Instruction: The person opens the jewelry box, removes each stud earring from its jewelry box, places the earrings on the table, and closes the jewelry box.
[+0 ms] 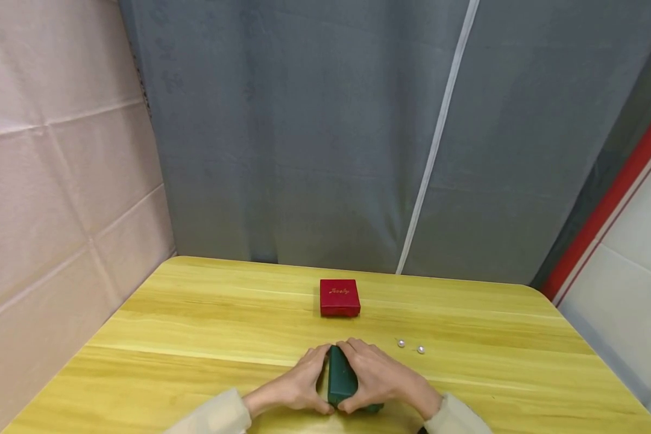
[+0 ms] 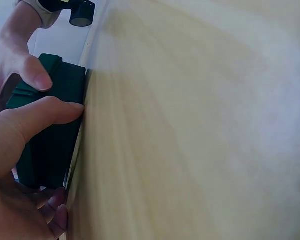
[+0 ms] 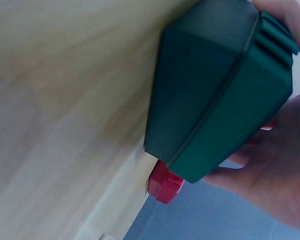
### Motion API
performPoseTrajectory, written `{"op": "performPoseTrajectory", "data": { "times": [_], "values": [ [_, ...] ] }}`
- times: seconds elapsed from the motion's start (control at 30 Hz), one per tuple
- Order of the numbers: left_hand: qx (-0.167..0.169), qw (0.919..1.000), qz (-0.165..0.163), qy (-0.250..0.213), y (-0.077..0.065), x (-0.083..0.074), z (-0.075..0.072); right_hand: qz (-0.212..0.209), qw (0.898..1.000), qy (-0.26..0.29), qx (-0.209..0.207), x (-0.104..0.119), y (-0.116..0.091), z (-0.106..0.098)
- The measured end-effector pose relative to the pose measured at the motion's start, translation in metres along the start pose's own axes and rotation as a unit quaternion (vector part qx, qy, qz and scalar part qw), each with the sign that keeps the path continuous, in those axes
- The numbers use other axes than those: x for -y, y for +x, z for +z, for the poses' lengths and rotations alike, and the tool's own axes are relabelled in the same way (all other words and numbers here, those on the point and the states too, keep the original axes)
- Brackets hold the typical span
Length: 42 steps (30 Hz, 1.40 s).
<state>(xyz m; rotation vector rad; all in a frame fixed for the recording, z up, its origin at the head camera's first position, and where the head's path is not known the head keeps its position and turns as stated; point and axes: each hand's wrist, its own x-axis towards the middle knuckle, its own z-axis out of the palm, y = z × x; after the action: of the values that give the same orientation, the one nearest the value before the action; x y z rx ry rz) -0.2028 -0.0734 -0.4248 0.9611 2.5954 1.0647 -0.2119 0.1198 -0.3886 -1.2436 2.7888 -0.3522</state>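
A dark green jewelry box (image 1: pixel 340 377) with bevelled sides stands on the table in front of the person, a seam running between its lid and base. From the left side, the left hand (image 1: pixel 304 380) grips it, with its thumb low on the near face and its fingers at the far end. The right hand (image 1: pixel 377 372) holds the same box from the other side, its fingers over the upper part and its thumb on the near end. In the right wrist view the lid (image 3: pixel 235 110) lies against the base.
Beyond the hands, a red box (image 1: pixel 339 298) with gold lettering sits on the wooden table (image 1: pixel 222 313). Two pearl stud earrings lie right of the hands, the left earring (image 1: pixel 401 343) and the right earring (image 1: pixel 421 349). A grey curtain (image 1: pixel 304 132) hangs behind the table.
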Motion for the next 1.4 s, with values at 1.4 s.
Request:
{"op": "performPoseTrajectory", "data": {
  "times": [1.4],
  "values": [
    [-0.001, 0.9992, -0.038, -0.015, 0.002, -0.002, -0.001, 0.054, 0.997, 0.052, 0.017, -0.018, -0.033, -0.013]
  ]
}}
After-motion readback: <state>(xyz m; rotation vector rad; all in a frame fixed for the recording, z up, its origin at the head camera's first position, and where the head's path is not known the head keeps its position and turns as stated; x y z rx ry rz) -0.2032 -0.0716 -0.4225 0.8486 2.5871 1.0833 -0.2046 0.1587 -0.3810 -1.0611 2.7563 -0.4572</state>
